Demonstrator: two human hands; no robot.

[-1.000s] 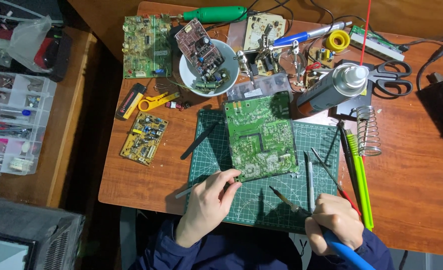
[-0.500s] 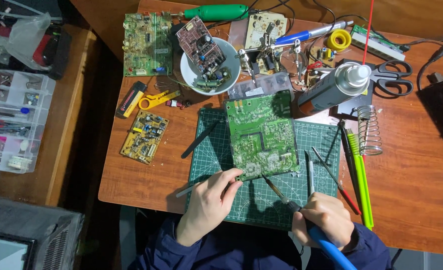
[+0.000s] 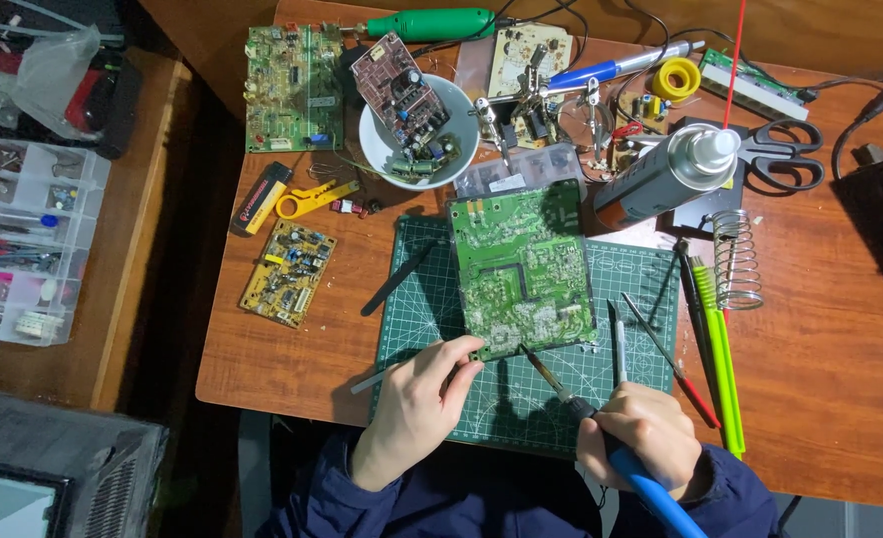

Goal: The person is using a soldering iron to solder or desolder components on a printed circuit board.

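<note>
Light falls from above onto the wooden table (image 3: 820, 379), even and fairly bright, and the green cutting mat (image 3: 521, 408) and the circuit board (image 3: 521, 269) on it show crisp and in focus. Short, soft shadows lie beside the tools and under both hands, mostly toward the lower left. A mild sheen sits on the white bowl (image 3: 377, 134) and on the spray can (image 3: 660, 179), without harsh glare. The edges are dimmer: the floor beside the table is nearly black, and the top right corner sinks into shadow. The clear plastic box (image 3: 23, 239) at the left looks paler and slightly softer. No motion blur shows.
</note>
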